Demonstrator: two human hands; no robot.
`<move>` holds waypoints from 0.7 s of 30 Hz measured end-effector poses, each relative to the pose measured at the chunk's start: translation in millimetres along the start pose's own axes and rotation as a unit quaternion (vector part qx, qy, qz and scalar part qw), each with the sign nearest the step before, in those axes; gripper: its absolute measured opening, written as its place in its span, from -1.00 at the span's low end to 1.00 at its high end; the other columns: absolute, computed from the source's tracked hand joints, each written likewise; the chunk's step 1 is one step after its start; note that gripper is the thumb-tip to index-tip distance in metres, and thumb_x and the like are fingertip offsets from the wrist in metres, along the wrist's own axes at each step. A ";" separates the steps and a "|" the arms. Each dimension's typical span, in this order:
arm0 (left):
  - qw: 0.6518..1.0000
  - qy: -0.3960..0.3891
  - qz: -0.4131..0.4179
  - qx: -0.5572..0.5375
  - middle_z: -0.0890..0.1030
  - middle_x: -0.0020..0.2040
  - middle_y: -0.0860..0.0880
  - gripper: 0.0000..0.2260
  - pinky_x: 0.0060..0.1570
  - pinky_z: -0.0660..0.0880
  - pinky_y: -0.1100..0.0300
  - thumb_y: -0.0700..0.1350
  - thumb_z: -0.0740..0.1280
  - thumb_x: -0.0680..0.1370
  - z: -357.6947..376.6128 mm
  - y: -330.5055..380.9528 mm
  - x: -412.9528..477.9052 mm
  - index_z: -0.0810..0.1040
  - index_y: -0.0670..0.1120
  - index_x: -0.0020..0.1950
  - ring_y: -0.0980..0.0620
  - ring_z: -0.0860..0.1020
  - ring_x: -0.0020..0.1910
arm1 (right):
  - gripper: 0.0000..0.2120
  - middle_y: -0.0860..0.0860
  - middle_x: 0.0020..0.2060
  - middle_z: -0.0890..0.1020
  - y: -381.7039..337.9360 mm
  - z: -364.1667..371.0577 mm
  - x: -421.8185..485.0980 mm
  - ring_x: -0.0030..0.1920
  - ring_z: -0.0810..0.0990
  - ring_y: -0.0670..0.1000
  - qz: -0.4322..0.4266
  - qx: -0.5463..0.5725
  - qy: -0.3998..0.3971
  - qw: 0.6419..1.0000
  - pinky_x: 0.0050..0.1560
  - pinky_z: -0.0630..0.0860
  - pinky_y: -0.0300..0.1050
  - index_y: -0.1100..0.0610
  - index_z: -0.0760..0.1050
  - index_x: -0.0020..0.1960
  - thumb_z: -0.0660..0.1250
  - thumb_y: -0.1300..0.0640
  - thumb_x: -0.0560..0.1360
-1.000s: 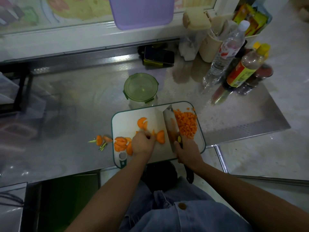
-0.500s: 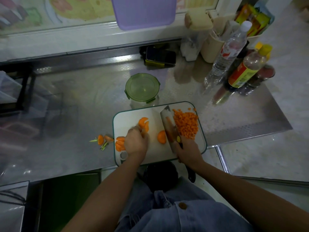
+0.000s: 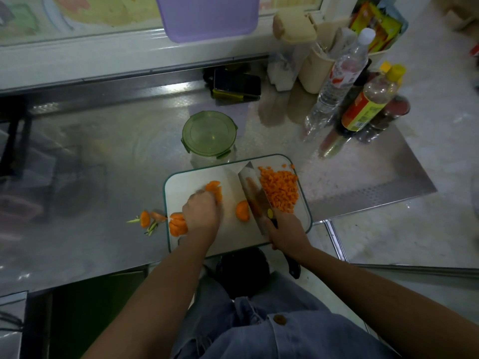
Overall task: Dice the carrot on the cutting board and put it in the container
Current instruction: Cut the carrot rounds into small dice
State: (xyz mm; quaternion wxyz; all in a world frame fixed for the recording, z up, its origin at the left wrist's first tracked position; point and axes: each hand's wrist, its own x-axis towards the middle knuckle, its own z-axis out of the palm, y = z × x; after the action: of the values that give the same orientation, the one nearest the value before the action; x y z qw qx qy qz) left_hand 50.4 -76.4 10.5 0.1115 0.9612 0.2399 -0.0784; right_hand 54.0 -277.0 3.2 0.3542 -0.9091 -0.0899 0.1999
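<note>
- The carrot is in three states on the board (image 3: pixel 186 182): a heap of small orange dice (image 3: pixel 280 190) fills the far right part, and slices (image 3: pixel 215 189) lie in a loose group near the middle. One half-round (image 3: pixel 242 211) lies alone just left of the knife.
- A further stack of slices (image 3: pixel 177 224) sits at the board's left rim.
- Left hand (image 3: pixel 202 211): its fingers are bent down over the middle group of slices. It is blurred, so the exact hold is unclear.
- Right hand (image 3: pixel 285 229): it is wrapped round the handle of the knife (image 3: pixel 252 187), and the handle's dark end sticks out past the wrist. The broad blade stands on its edge on the board, leaning, with its right face against the dice.
- The container (image 3: pixel 209 133) stands just behind the board's far rim, with its green lid on. I cannot tell whether it touches the board.
- The board lies at the bench's (image 3: pixel 103 151) near edge. The dice reach close to its right rim, and a few bits are scattered at the far right corner.
- Carrot ends with green stalks (image 3: pixel 146 220) lie on the bench just left of the board.
- Bare bench stretches to the left of the board and container.
- Bottles (image 3: pixel 337 81) crowd the far right, and a phone (image 3: pixel 237 82) lies behind the container.
</note>
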 end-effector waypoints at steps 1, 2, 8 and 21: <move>1.000 0.004 0.007 -0.019 0.59 -0.04 -0.13 -0.83 -0.13 0.48 0.05 -0.07 0.25 0.57 -1.7 -0.2 -0.1 0.58 -0.13 -0.08 -0.15 0.56 -0.03 | -0.78 0.15 -0.37 0.56 0.7 0.2 0.5 -0.39 0.56 0.13 0.000 0.002 0.000 1.000 -0.32 0.54 0.21 0.20 0.45 -0.15 0.22 0.07 0.57; 0.998 0.008 0.018 -0.052 0.60 -0.07 -0.12 -0.82 -0.15 0.47 0.06 -0.04 0.28 0.55 -2.6 -0.1 -0.7 0.60 -0.11 -0.09 -0.15 0.56 -0.05 | -0.78 0.15 -0.37 0.56 1.1 0.2 0.6 -0.40 0.56 0.13 -0.001 0.004 0.001 1.000 -0.32 0.54 0.21 0.21 0.46 -0.13 0.22 0.07 0.57; 0.951 -0.086 0.011 -0.295 0.68 -0.14 0.05 -0.91 -0.28 0.35 0.35 -0.07 0.45 0.44 -0.1 24.8 -14.7 0.71 -0.03 -0.11 0.15 0.56 -0.21 | -0.80 0.17 -0.36 0.56 2.6 -1.2 3.4 -0.39 0.56 0.16 0.018 0.007 0.004 1.000 -0.30 0.55 0.20 0.12 0.39 -0.21 0.23 0.09 0.57; 0.949 -0.087 -0.140 -0.269 0.66 -0.09 -0.08 -0.74 -0.09 0.47 0.14 0.08 0.42 0.43 16.4 26.8 -22.6 0.61 -0.09 -0.05 -0.10 0.60 -0.03 | -0.78 0.12 -0.36 0.55 -3.3 -3.0 -5.2 -0.39 0.57 0.13 -0.004 -0.035 0.018 0.999 -0.29 0.56 0.13 0.04 0.32 -0.24 0.22 0.11 0.58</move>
State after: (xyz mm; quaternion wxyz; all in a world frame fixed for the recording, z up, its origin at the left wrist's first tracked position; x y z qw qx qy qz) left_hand 41.9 -113.6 4.0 0.3743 0.8418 0.3732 -0.1093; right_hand 50.4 -278.0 9.0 0.3244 -0.9240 -0.0941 0.1793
